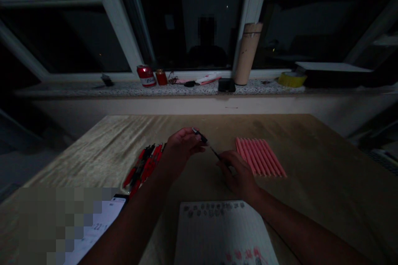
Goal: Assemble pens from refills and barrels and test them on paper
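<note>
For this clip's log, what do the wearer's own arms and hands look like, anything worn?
The left hand and right hand are bare, with no gloves. The left forearm and right forearm show no sleeves, and no watch or bracelet is visible. Dim light hides finer markings.

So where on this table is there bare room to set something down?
Bare tabletop shows right of the pink pencils, along the far edge, and left of the pens. It's crowded from pens through left hand and right hand to pencils, and nearer, around phone and notebook.
</note>
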The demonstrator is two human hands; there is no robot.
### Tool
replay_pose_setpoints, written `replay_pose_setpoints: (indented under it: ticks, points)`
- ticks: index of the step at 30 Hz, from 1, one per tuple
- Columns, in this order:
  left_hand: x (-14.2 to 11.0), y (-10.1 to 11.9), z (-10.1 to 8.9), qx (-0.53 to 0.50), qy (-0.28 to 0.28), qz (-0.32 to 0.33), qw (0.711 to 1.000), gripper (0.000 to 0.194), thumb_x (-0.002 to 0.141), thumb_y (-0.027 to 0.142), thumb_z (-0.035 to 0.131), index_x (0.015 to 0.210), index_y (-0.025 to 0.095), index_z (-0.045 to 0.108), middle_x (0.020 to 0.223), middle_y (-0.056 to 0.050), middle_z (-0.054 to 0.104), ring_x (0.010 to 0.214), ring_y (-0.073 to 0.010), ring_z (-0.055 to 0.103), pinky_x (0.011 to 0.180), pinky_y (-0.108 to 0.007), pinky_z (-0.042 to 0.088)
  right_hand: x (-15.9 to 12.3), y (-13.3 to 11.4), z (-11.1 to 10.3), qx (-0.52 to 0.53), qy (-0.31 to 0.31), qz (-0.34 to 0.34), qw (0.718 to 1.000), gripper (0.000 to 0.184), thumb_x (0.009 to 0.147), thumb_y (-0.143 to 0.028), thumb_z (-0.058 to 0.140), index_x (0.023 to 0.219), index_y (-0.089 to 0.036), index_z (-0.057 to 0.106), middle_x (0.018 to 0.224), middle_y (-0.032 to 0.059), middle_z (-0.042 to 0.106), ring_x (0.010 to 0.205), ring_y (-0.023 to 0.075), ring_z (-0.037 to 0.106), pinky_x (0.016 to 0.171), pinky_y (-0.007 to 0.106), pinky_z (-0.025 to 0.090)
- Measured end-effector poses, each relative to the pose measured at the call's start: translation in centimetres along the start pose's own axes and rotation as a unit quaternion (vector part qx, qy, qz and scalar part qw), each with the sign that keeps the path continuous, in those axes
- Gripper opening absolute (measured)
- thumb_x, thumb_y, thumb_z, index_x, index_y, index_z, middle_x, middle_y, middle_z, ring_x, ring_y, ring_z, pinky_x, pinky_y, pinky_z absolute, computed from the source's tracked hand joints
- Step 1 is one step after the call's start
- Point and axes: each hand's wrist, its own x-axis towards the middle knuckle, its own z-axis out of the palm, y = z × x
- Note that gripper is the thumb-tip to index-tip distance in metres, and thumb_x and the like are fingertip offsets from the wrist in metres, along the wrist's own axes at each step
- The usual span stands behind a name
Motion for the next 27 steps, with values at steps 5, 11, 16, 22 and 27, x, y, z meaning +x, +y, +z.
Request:
replay_pose_setpoints:
  ticks: [5, 11, 16, 22, 27]
  points:
    - [-0.13, -0.04, 0.12, 0.001, -0.006, -0.003, 1.000, 0.023, 0.070, 0.021, 0.069, 0.088, 0.013, 0.056, 0.080, -0.004, 0.067, 0.072, -0.0146, 0.065, 0.064, -0.025, 0.052, -0.02, 0.07, -0.06, -0.001, -0.007, 0.000, 1.000, 0.020, 0.086, -0.013, 0.048, 0.103, -0.021, 0.054, 0.095, 0.0060, 0.056, 0.086, 0.0164, 0.056, 0.072, 0.030, 0.047]
    - [-0.04, -0.16, -0.27, 0.011, -0.021, -0.010, 1.000, 0.026, 0.071, 0.023, 0.069, 0.091, 0.015, 0.056, 0.081, -0.003, 0.067, 0.074, -0.0152, 0.065, 0.065, -0.026, 0.053, -0.01, -0.09, -0.10, -0.004, -0.011, 0.004, 1.000, 0.020, 0.086, -0.014, 0.047, 0.104, -0.021, 0.054, 0.095, 0.0065, 0.057, 0.085, 0.0168, 0.056, 0.072, 0.030, 0.047]
    - [0.05, -0.05, -0.24, 0.044, -0.020, 0.010, 0.999, 0.029, 0.070, 0.024, 0.070, 0.093, 0.015, 0.056, 0.082, -0.003, 0.066, 0.074, -0.0153, 0.064, 0.064, -0.027, 0.053, 0.02, -0.19, -0.07, 0.001, -0.004, -0.002, 1.000, 0.020, 0.086, -0.016, 0.047, 0.104, -0.022, 0.055, 0.095, 0.0065, 0.057, 0.083, 0.0168, 0.056, 0.071, 0.030, 0.048]
    - [0.10, 0.08, -0.03, 0.106, -0.020, 0.057, 0.993, 0.030, 0.070, 0.024, 0.070, 0.094, 0.014, 0.057, 0.083, -0.005, 0.065, 0.077, -0.0160, 0.063, 0.063, -0.027, 0.053, -0.01, -0.10, -0.02, 0.004, -0.010, 0.005, 1.000, 0.021, 0.086, -0.014, 0.046, 0.103, -0.022, 0.055, 0.096, 0.0068, 0.057, 0.085, 0.0171, 0.056, 0.071, 0.030, 0.048]
    - [0.08, -0.08, -0.15, 0.140, -0.040, 0.092, 0.985, 0.027, 0.074, 0.024, 0.066, 0.097, 0.014, 0.057, 0.087, -0.005, 0.065, 0.079, -0.0152, 0.062, 0.065, -0.026, 0.053, 0.05, -0.16, -0.06, 0.000, -0.011, 0.003, 1.000, 0.021, 0.086, -0.014, 0.047, 0.104, -0.022, 0.055, 0.094, 0.0062, 0.057, 0.084, 0.0164, 0.056, 0.071, 0.030, 0.047]
